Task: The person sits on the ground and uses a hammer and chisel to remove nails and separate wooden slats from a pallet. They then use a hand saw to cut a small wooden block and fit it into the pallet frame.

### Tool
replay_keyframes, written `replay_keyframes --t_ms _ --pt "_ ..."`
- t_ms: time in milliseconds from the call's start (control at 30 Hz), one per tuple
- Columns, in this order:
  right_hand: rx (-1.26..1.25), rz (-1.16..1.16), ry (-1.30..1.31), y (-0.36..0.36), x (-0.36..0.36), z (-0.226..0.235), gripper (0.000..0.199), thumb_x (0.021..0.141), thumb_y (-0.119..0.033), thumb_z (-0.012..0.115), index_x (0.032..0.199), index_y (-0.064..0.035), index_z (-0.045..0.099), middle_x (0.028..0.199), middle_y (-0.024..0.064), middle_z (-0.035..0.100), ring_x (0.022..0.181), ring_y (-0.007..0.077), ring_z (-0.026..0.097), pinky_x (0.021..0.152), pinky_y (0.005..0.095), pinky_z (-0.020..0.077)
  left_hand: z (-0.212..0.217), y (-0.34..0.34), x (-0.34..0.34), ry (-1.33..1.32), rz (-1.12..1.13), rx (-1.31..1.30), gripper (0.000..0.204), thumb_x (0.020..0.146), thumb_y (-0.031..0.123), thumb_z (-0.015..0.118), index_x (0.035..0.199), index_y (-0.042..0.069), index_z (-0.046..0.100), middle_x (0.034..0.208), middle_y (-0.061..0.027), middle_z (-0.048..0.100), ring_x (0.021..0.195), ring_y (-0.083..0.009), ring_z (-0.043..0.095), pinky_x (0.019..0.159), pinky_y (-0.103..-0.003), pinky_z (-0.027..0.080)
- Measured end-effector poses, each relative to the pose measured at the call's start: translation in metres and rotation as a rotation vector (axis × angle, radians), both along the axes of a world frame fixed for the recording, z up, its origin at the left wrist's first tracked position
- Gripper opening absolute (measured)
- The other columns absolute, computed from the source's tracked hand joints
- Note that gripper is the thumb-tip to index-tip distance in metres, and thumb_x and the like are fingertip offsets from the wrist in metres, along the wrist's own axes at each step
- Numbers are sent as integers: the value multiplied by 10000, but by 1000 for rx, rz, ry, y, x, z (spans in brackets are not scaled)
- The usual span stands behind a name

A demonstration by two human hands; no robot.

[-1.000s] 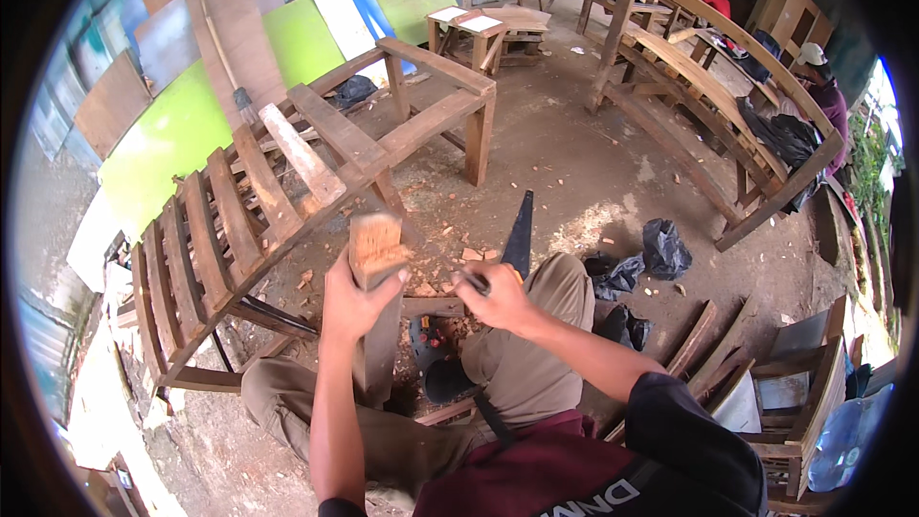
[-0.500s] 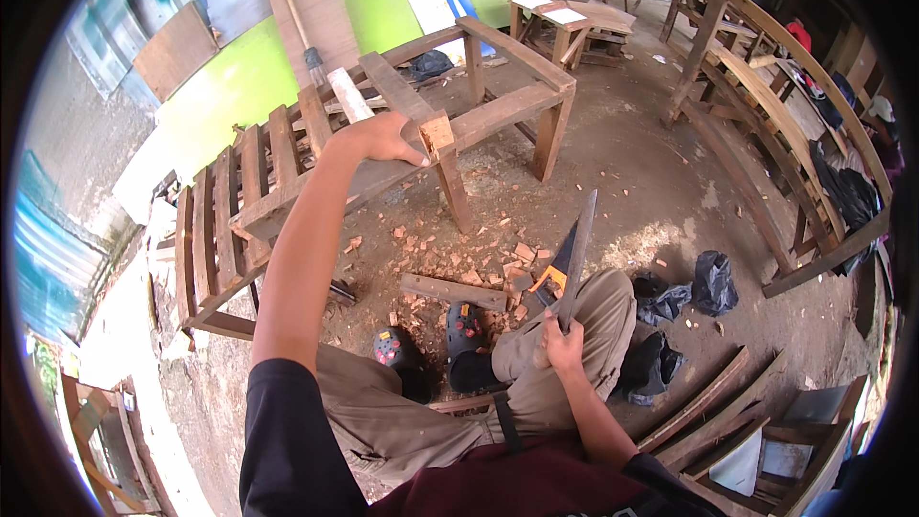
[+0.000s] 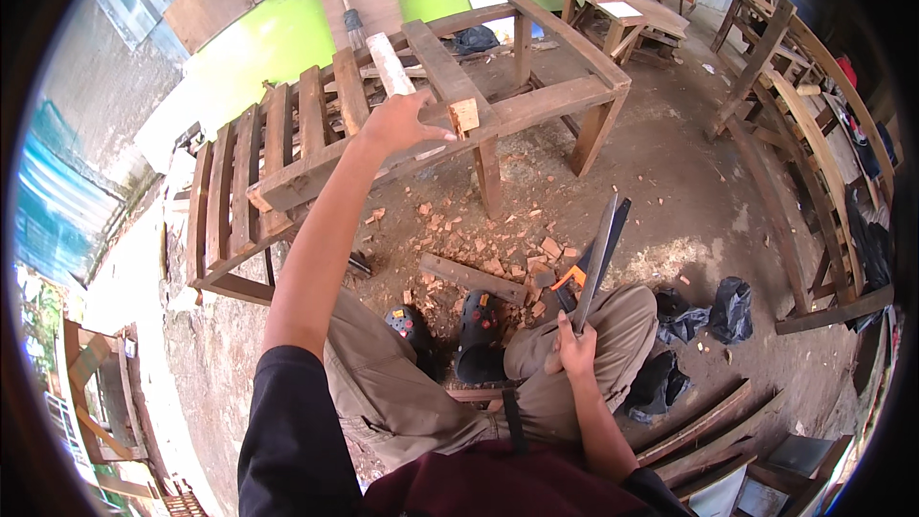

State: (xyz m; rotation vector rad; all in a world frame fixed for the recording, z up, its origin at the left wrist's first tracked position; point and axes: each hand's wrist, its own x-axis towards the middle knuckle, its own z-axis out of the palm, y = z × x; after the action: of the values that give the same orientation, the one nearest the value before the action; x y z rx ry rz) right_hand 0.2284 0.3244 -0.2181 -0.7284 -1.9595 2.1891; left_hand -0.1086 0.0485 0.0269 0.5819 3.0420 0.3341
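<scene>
My left hand (image 3: 400, 124) is stretched out over a slatted wooden bench frame (image 3: 287, 182), fingers apart. It holds nothing. A small pale wood block (image 3: 464, 116) rests on the frame's rail just right of the fingertips; whether they touch it I cannot tell. My right hand (image 3: 572, 352) rests on my right knee, closed around the handle of a long dark machete (image 3: 599, 249) whose blade points up and away. I sit low with my knees bent.
Wood chips (image 3: 498, 249) and a short plank (image 3: 469, 277) lie on the dirt before my black sandals (image 3: 476, 335). Black bags (image 3: 731, 307) sit to the right. More wooden frames (image 3: 814, 134) stand at right, a small table (image 3: 613, 11) behind, green boards (image 3: 278, 38) at back left.
My left arm reached out from near my lap to the bench frame with the wood block, which now sits on the rail outside my hand. The machete stayed at my right knee.
</scene>
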Motion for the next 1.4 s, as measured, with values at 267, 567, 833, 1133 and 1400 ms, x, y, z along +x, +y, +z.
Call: replay_keyframes --t_ms 267,567,833,1133,1400 --pt "-29 -22 -11 -9 7 7 290 984 -240 659 847 -23 524 576 -2 498 463 83 485 425 270 396 -32 -35 3 442 -68 -17 587 998 591 436 1145 91 707 1106 -167 661 993 -363 676 845 -460 575" --pt "16 32 -9 -49 20 37 305 987 -292 651 886 -25 544 558 -23 503 468 59 469 431 252 364 -32 -109 22 295 100 -66 524 1034 461 441 1021 11 709 1032 -199 690 960 -399 663 860 -488 529" --pt "-128 392 239 -125 -47 70 519 1083 -430 334 814 -33 535 554 5 494 459 96 492 423 273 360 -48 -107 39 328 344 89 527 987 497 478 1005 32 724 941 -228 708 950 -408 671 873 -492 524" --pt "-27 383 485 -179 -155 170 507 1062 -431 391 850 0 552 586 54 533 506 137 529 477 311 406 -40 -101 41 292 444 159 453 915 450 539 950 47 743 882 -245 708 873 -422 685 812 -508 554" --pt "350 522 77 -185 -197 177 643 1043 -557 349 812 2 567 574 63 526 476 194 542 482 350 444 -37 -101 43 289 473 182 440 898 441 545 934 54 751 881 -240 712 860 -415 692 813 -493 565"
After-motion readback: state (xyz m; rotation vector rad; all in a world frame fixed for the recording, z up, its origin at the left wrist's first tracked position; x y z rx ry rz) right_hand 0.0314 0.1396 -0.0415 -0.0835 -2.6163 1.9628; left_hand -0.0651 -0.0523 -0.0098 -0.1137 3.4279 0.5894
